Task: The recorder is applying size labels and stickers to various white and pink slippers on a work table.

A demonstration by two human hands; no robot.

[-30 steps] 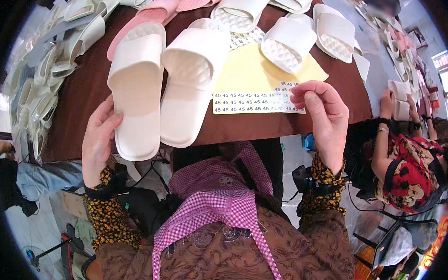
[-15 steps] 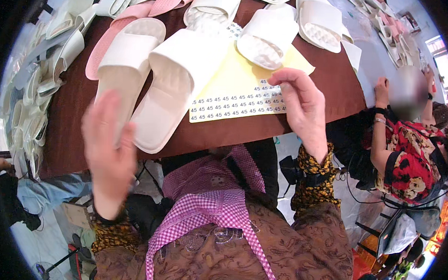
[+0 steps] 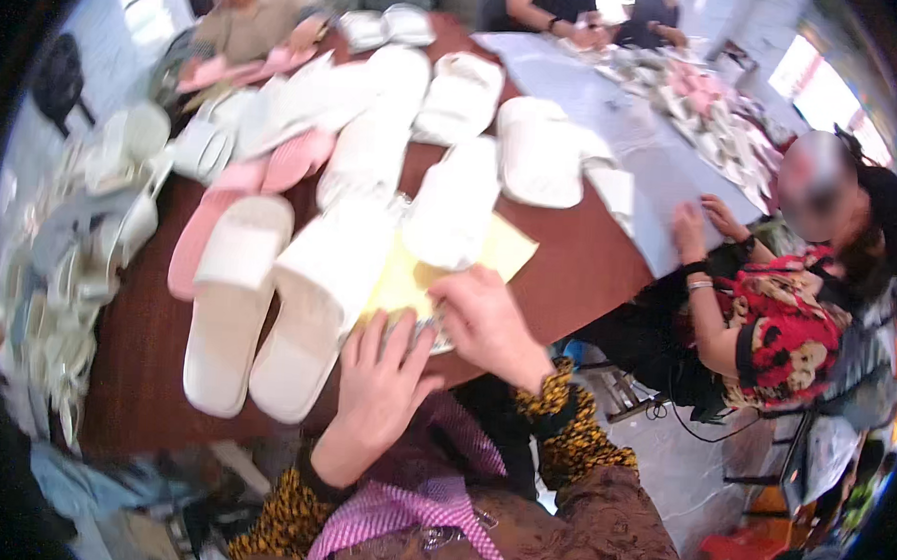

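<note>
My left hand (image 3: 382, 382) lies with fingers stretched out over the front edge of a yellow sheet of small printed stickers (image 3: 510, 249). Just right of it, my right hand (image 3: 492, 322) has thumb and forefinger pinched together at the sheet; whatever is between them is too small and blurred to make out. To the left of my hands are two white open-toe slippers, one at the left (image 3: 228, 335) and one touching the sheet (image 3: 296, 368). Another white slipper (image 3: 457, 202) rests on the sheet's far part. My hands hide much of the sheet's front.
Pink slippers (image 3: 208, 230) and several white slippers (image 3: 542, 154) cover the brown table (image 3: 145, 357). A slipper heap (image 3: 79, 264) stands at the left. On the right, a person in a red floral top (image 3: 792, 330) sits by a grey table (image 3: 615, 127); other people work at the back.
The view has tilted up, showing more of the far table. My left hand has moved from the slippers to the sheet's front edge. My right hand stays at the sheet, fingers now pinched against it.
</note>
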